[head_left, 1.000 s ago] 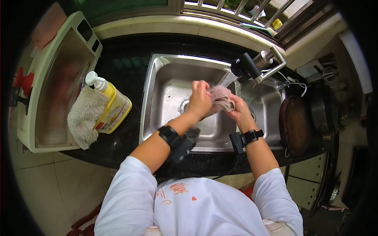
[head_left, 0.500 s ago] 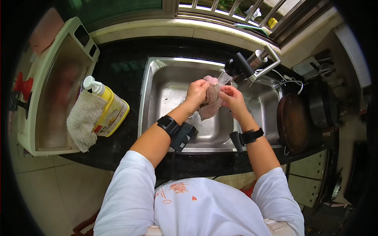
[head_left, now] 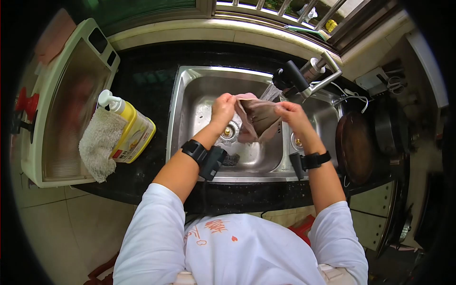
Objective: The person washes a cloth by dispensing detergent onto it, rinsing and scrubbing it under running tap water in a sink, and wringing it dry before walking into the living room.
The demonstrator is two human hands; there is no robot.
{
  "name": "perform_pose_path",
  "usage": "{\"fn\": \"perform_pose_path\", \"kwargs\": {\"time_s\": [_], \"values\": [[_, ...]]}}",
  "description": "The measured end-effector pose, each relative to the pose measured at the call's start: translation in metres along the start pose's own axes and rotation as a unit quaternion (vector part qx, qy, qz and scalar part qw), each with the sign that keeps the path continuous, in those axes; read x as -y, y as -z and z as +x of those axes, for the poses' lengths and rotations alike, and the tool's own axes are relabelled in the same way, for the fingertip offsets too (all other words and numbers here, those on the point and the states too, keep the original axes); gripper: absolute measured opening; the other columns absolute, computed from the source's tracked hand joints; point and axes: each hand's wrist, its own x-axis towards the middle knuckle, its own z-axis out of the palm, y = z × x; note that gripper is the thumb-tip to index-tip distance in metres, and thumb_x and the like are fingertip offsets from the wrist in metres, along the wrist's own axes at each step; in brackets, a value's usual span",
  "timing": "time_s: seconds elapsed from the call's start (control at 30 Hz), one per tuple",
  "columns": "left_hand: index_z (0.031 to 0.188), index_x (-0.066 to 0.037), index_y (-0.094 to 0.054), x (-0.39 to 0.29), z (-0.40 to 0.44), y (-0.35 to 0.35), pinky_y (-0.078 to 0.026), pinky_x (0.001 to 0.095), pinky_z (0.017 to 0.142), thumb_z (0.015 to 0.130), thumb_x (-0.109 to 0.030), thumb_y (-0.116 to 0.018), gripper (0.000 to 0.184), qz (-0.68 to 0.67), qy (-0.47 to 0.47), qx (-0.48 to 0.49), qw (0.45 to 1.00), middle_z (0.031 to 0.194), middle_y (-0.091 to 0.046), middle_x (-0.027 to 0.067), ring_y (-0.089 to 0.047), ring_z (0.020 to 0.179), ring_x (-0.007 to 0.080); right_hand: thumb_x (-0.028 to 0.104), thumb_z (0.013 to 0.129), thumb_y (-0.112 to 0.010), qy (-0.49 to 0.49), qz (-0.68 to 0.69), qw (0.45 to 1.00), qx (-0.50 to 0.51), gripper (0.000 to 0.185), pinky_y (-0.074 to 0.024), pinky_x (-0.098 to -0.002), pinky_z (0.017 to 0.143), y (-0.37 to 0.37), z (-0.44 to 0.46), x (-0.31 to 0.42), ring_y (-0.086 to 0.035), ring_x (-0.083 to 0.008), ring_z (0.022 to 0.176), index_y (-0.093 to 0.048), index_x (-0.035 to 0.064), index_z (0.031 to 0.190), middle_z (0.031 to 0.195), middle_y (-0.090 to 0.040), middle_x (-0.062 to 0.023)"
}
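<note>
A wet pinkish-brown cloth [head_left: 261, 118] hangs spread out over the steel sink [head_left: 209, 80]. My left hand [head_left: 223, 110] is closed on its upper left corner, and my right hand [head_left: 292, 115] pinches its upper right edge. Water runs from the black faucet head [head_left: 289, 78] just behind the cloth. Below my left hand the round drain [head_left: 229, 132] shows. A dark scrubber [head_left: 231, 160] lies at the front of the basin, near the black device on my left wrist.
On the counter at left stand a yellow pump bottle [head_left: 137, 135] with a pale towel [head_left: 100, 142] against it and a white cabinet [head_left: 35, 142]. At right are a second basin [head_left: 318, 123], a round brown board [head_left: 355, 147] and a dark pot [head_left: 390, 128].
The cloth, bunched between my hands before, is now stretched open. My left hand has moved left and my right hand has moved right and closed on the cloth's edge.
</note>
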Motion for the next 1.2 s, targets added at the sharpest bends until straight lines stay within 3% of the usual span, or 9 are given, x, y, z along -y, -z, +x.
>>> {"fn": "perform_pose_path", "kwargs": {"time_s": [0.17, 0.33, 0.4, 0.53, 0.73, 1.0, 1.07, 1.13, 1.2], "values": [[0.069, -0.002, -0.052, -0.002, 0.009, 0.011, -0.038, 0.0276, 0.049, 0.087, -0.029, -0.048, 0.032, -0.250, 0.144, 0.059, 0.956, 0.061, -0.050, 0.0023, -0.048, 0.058, 0.0117, 0.017, 0.082, -0.055, -0.028, 0.051, 0.989, -0.138, 0.008, -0.0332, -0.0189, 0.051, 0.032, 0.003, 0.019, -0.043, -0.0034, 0.057, -0.058, 0.0100, 0.084, 0.068, -0.053, 0.0053], [0.086, -0.007, -0.053, -0.061, 0.000, 0.007, -0.047, 0.0277, 0.060, 0.087, -0.033, -0.050, 0.026, -0.021, 0.229, 0.311, 0.922, 0.082, -0.057, 0.0039, -0.055, 0.070, 0.0119, 0.028, 0.079, -0.061, -0.011, 0.078, 0.987, -0.138, 0.017, -0.0383, -0.0254, 0.061, 0.046, 0.027, -0.001, -0.048, -0.0068, 0.069, -0.057, 0.0170, 0.091, 0.078, -0.053, 0.0062], [0.087, -0.007, -0.052, -0.058, 0.001, 0.000, -0.048, 0.0289, 0.064, 0.087, -0.030, -0.050, 0.023, -0.259, 0.231, 0.323, 0.880, 0.080, -0.057, 0.0035, -0.056, 0.074, 0.0128, 0.027, 0.077, -0.063, -0.016, 0.055, 0.983, -0.173, 0.018, -0.0352, -0.0250, 0.059, 0.022, 0.026, 0.005, -0.044, -0.0050, 0.072, -0.057, 0.0186, 0.092, 0.078, -0.051, 0.0077], [0.084, -0.009, -0.046, -0.063, -0.003, -0.007, -0.046, 0.0271, 0.063, 0.085, -0.022, -0.054, 0.015, -0.431, 0.218, 0.265, 0.834, 0.077, -0.054, 0.0021, -0.053, 0.068, 0.0117, 0.027, 0.078, -0.061, -0.071, 0.048, 0.976, -0.200, 0.037, -0.0408, -0.0292, 0.062, -0.007, 0.018, -0.015, -0.048, -0.0099, 0.076, -0.047, 0.0176, 0.111, 0.084, -0.047, 0.0051], [0.083, -0.012, -0.044, -0.046, -0.013, -0.014, -0.046, 0.0269, 0.068, 0.078, -0.015, -0.061, 0.018, -0.437, 0.200, 0.303, 0.823, 0.081, -0.053, -0.0004, -0.053, 0.075, 0.0102, 0.025, 0.078, -0.063, -0.064, 0.277, 0.956, 0.076, 0.047, -0.0468, -0.0322, 0.070, -0.038, 0.010, -0.020, -0.050, -0.0137, 0.096, -0.040, 0.0134, 0.118, 0.109, -0.049, -0.0018], [0.091, -0.005, -0.053, -0.020, 0.002, 0.011, -0.044, 0.0231, 0.069, 0.078, -0.009, -0.060, 0.016, -0.208, 0.058, 0.189, 0.958, 0.081, -0.057, 0.0017, -0.052, 0.076, 0.0071, 0.005, 0.073, -0.066, 0.008, 0.056, 0.998, -0.031, 0.030, -0.0444, -0.0249, 0.076, -0.031, 0.024, 0.006, -0.057, -0.0122, 0.083, -0.057, 0.0033, 0.102, 0.092, -0.061, -0.0032], [0.087, -0.004, -0.055, -0.008, 0.003, 0.004, -0.044, 0.0233, 0.068, 0.078, -0.008, -0.057, 0.010, -0.133, 0.091, 0.008, 0.987, 0.079, -0.057, 0.0022, -0.052, 0.074, 0.0073, 0.002, 0.073, -0.064, 0.036, 0.056, 0.996, -0.054, 0.029, -0.0438, -0.0244, 0.075, -0.038, 0.030, 0.011, -0.057, -0.0115, 0.082, -0.058, 0.0023, 0.101, 0.091, -0.061, -0.0037], [0.106, 0.000, -0.050, 0.002, 0.012, -0.010, -0.042, 0.0335, 0.082, 0.075, -0.020, -0.059, 0.037, -0.117, 0.330, -0.011, 0.937, 0.109, -0.050, 0.0152, -0.048, 0.104, 0.0253, 0.000, 0.072, -0.063, 0.061, 0.039, 0.996, -0.056, 0.029, -0.0447, -0.0242, 0.073, -0.042, 0.031, 0.014, -0.057, -0.0111, 0.081, -0.058, 0.0011, 0.100, 0.091, -0.061, -0.0040], [0.113, 0.000, -0.045, -0.036, -0.012, -0.019, -0.036, 0.0448, 0.091, 0.077, -0.033, -0.054, 0.050, -0.254, 0.322, 0.043, 0.911, 0.121, -0.041, 0.0191, -0.044, 0.108, 0.0332, 0.000, 0.072, -0.063, 0.081, 0.011, 0.994, -0.079, 0.028, -0.0451, -0.0238, 0.072, -0.044, 0.031, 0.009, -0.057, -0.0106, 0.080, -0.058, 0.0010, 0.099, 0.089, -0.061, -0.0040]]}}
